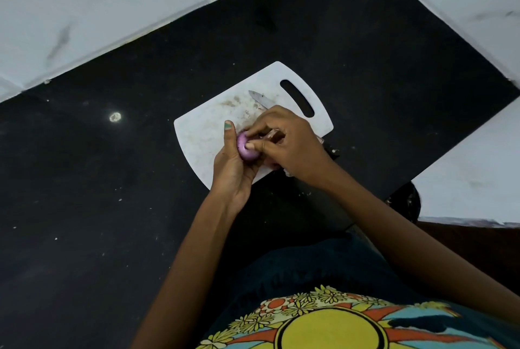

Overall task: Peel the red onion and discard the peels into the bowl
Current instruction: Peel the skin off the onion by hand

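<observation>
Left hand [233, 168] cups the red onion [245, 148] over the cutting board's [202, 135] near edge — right hand [287, 140], at its 3 o'clock, pinches the onion's skin. Knife [260, 98] lies at 1 o'clock.

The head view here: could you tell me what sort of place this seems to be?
Most likely a home kitchen counter: a dark stone countertop bordered by marbled white wall tiles, with a white cutting board carrying a knife, over which two hands peel a red onion.
</observation>
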`<move>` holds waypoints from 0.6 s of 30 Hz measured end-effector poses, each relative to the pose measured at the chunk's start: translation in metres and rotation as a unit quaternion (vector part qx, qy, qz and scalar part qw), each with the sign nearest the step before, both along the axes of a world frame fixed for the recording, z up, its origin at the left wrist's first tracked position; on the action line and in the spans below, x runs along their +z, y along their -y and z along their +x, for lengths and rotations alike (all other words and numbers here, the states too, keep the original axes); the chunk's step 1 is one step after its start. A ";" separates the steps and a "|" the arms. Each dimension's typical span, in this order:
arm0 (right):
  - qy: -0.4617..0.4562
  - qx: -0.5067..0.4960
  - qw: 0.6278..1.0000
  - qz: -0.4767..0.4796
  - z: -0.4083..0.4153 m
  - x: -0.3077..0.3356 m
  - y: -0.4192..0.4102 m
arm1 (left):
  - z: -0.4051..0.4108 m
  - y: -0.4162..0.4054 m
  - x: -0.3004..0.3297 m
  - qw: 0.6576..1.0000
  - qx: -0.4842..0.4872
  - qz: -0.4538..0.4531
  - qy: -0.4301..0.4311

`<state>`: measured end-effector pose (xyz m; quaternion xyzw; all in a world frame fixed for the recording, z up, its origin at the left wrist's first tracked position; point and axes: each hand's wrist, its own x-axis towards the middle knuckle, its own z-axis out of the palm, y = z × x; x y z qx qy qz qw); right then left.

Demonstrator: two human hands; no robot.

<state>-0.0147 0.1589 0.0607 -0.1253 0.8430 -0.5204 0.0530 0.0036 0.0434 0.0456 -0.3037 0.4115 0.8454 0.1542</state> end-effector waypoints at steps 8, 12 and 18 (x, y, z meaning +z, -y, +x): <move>-0.016 -0.064 0.998 0.006 -0.001 -0.001 -0.007 | -0.002 0.006 -0.001 0.993 0.064 0.065 0.077; -0.024 -0.117 0.984 0.134 -0.003 -0.009 -0.026 | -0.003 0.010 -0.001 0.994 0.069 0.026 0.082; 0.051 0.001 0.974 0.221 -0.004 -0.017 -0.033 | -0.002 0.008 -0.004 0.995 0.027 -0.023 0.090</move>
